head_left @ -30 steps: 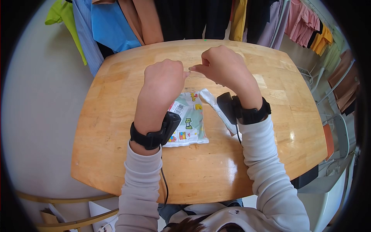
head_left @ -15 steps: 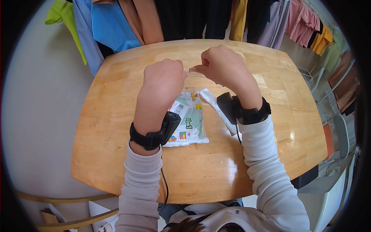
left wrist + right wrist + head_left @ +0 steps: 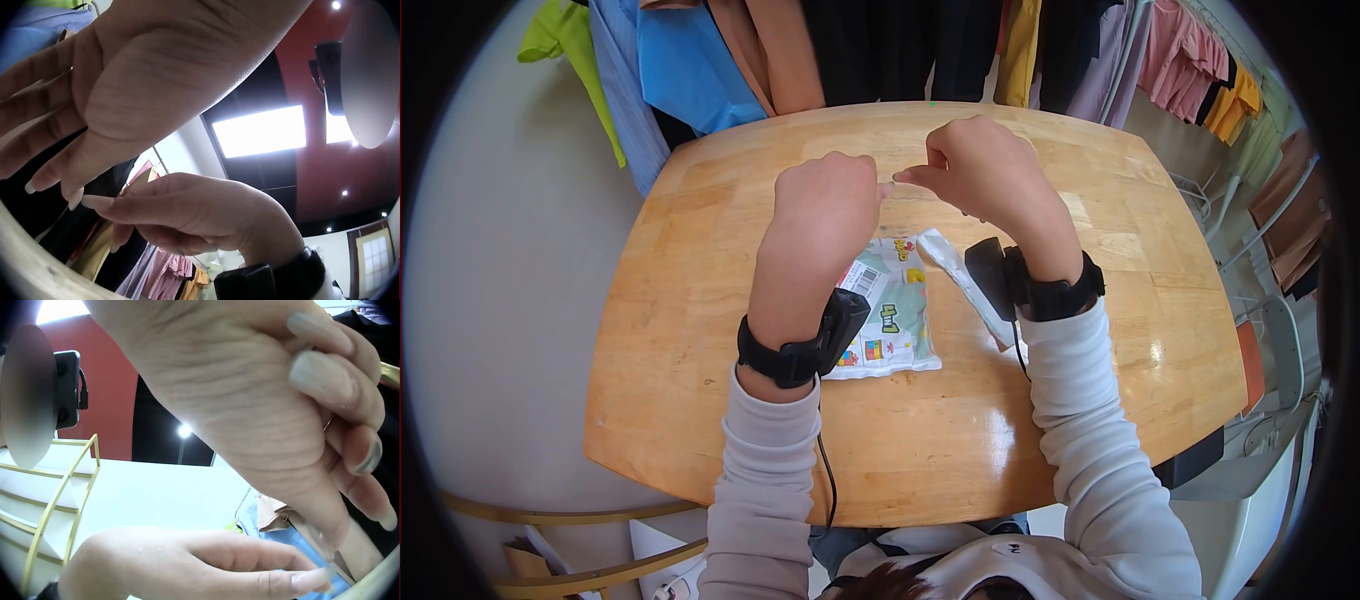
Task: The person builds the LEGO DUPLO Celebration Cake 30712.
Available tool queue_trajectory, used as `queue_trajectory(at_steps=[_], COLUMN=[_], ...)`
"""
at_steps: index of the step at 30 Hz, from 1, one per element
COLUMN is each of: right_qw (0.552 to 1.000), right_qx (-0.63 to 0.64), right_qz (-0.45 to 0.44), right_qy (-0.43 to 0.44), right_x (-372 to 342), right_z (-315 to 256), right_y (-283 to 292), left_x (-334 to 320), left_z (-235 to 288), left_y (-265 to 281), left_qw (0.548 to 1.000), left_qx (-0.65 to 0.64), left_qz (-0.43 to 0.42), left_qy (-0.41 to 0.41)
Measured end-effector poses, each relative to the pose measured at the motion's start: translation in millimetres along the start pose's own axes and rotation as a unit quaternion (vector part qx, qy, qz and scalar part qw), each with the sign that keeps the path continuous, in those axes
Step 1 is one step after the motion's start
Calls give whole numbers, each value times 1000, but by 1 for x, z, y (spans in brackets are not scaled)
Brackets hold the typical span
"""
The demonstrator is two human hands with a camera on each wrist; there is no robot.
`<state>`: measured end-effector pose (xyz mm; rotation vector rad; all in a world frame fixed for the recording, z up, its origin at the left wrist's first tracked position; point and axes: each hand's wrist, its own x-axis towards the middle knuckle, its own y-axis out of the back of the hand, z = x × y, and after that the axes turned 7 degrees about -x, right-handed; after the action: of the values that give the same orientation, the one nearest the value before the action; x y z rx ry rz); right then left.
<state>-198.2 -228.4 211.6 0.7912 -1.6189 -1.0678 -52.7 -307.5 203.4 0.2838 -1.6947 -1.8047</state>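
Both hands are raised over the table [image 3: 730,440], thumb tips close together; whether they touch is unclear. In the left wrist view, the left hand [image 3: 144,81] has relaxed, mostly straight fingers and holds nothing. The right hand [image 3: 250,406], in the right wrist view, has loosely curled fingers with nothing visible in them and its thumb extended. Below the hands in the head view lies a white and green printed packet [image 3: 905,325] marked "4 in 1", partly hidden by the left forearm. A narrow white wrapper [image 3: 955,268] lies to its right, partly behind the right wrist camera.
Black cameras are strapped on both wrists, and their cables hang over the table. Clothes [image 3: 700,75] hang beyond the far edge and at the right [image 3: 1185,60]. A chair [image 3: 1280,350] stands at the right, and a curved shelf [image 3: 580,515] is at the lower left.
Both hands have shifted very slightly to the right, keeping nearly the same pose. The packet and wrapper have not moved.
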Motion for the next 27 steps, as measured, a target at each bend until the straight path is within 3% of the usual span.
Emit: queue_trajectory(at_steps=[2,8,14,18,23,27], right_qw=[999,999,1000,1000,999,1000], right_qx=[-7,-20,-16,-10,0,-19], right_qz=[-37,27,-11,12,-20,-2], right_qy=[-32,21,0,7,-40,-12], right_x=[0,-4,-3,-4,-2,-3], right_z=[-3,-6,-9,-8,-9,-9], right_y=[5,-6,0,-4,4,1], left_x=[0,0,0,0,0,1], left_z=[-1,-1,-3,-2,-3,-4], left_y=[0,-1,-3,-1,-2,-3], left_qw=[1000,1000,1000,1000,1000,1000], left_qx=[-4,3,-3,-3,-9,-7], left_qz=[1,-8,9,-3,11,21], left_qy=[-2,-6,-10,-5,-11,-23])
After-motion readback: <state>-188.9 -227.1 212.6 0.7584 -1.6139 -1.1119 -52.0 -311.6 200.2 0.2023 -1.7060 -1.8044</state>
